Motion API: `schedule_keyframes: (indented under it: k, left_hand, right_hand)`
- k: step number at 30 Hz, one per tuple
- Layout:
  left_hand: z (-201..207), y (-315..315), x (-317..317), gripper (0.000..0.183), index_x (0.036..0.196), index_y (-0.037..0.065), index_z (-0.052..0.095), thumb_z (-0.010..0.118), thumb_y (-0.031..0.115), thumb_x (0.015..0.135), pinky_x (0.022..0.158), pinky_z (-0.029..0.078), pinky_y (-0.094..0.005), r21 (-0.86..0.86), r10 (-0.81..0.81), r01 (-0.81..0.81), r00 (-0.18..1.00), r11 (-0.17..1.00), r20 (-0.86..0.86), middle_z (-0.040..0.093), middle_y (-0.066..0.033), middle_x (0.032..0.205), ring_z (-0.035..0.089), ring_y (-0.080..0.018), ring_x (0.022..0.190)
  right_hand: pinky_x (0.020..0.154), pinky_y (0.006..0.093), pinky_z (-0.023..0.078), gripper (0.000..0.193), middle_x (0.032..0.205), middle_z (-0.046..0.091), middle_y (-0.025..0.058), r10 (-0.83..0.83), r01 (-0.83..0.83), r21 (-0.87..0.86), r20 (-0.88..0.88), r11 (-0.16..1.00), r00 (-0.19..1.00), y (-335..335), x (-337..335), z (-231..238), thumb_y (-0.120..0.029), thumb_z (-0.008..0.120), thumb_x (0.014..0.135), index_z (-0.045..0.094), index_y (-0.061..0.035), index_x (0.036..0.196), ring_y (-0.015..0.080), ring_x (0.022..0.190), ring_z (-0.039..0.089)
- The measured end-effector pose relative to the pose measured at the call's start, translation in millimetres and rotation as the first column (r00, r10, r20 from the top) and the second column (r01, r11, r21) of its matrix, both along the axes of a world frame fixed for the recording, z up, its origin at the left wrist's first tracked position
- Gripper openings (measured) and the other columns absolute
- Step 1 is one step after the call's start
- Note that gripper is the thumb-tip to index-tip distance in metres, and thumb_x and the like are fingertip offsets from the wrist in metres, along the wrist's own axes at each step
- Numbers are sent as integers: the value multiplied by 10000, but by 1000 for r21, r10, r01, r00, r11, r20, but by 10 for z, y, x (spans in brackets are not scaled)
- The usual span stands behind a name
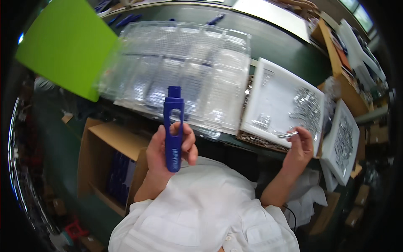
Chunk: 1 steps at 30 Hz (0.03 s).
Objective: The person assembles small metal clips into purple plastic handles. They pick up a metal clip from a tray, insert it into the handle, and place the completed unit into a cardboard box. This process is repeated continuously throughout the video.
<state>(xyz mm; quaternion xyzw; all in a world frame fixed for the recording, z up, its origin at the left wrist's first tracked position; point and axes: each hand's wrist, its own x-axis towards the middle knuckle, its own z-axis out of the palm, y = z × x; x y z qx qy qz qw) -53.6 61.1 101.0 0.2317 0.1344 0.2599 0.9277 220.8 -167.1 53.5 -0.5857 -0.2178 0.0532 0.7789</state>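
Note:
My left hand (157,152) is closed round a blue plastic handle-like part (173,130), held upright in front of my chest. An oval opening runs through its upper half, and a narrower stub tops it. At the right, my right hand (299,147) pinches a small shiny metal piece (287,135) between thumb and fingers. It is over the near edge of a white tray (275,107), in which many similar metal pieces (305,105) lie heaped toward the right. The exact shape of the pinched piece is too small to make out.
Clear plastic compartment trays (176,56) cover the middle of the bench. A bright green panel (67,46) stands at the left. An open cardboard box (111,136) holding blue parts is at my lower left. A second white tray (342,143) of metal pieces leans at the right.

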Motion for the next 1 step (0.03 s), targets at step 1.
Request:
schedule_keyframes:
  k: [1]
  left_hand:
    - [-194, -10, 89, 658, 1399, 58, 530, 437, 616, 1063, 683, 628, -416, 58, -131, 128, 990, 990, 43, 609, -178, 988, 737, -323, 776]
  right_hand:
    - [857, 292, 573, 249, 1146, 698, 115, 25, -25, -13, -2, 1000, 1000, -38, -87, 83, 60, 674, 929, 697, 34, 1176, 171, 949, 675]
